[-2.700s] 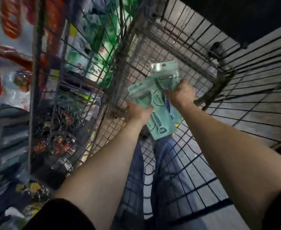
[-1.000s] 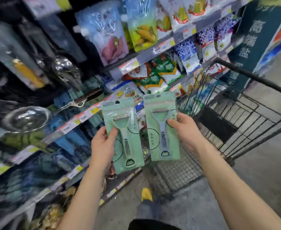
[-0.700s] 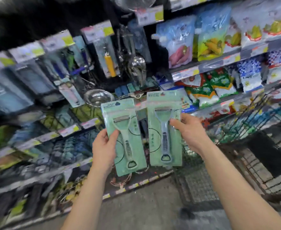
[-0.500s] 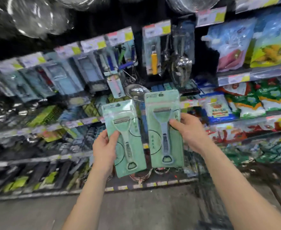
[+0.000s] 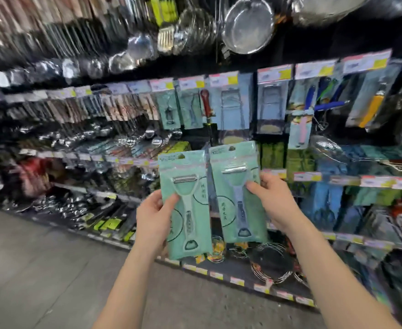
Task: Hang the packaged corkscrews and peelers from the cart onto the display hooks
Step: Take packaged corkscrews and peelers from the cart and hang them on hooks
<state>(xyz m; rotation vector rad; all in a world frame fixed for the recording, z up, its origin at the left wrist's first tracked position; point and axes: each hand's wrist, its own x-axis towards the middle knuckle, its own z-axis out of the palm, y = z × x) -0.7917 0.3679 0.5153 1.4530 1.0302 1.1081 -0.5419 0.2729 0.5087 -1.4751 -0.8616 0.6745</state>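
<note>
My left hand (image 5: pixel 153 219) grips a mint-green carded peeler pack (image 5: pixel 190 224) by its left edge. My right hand (image 5: pixel 274 203) holds a second green peeler pack (image 5: pixel 233 193) by its right edge, a little higher. Both packs are upright, side by side, facing me in front of the shelves. Matching green peeler packs (image 5: pixel 169 110) hang on display hooks in the row above, under price tags. The cart is out of view.
Packaged kitchen tools (image 5: pixel 270 108) hang along the hook row. Steel strainers (image 5: pixel 247 24) and ladles hang higher up. Lower shelves hold more packs and wire racks (image 5: pixel 270 264) near the floor. Grey floor (image 5: pixel 41 269) lies to the left.
I have lifted two peeler packs out of the cart and turned left to face the hook display; the cart has left the view. The packs now sit apart, one in each hand.
</note>
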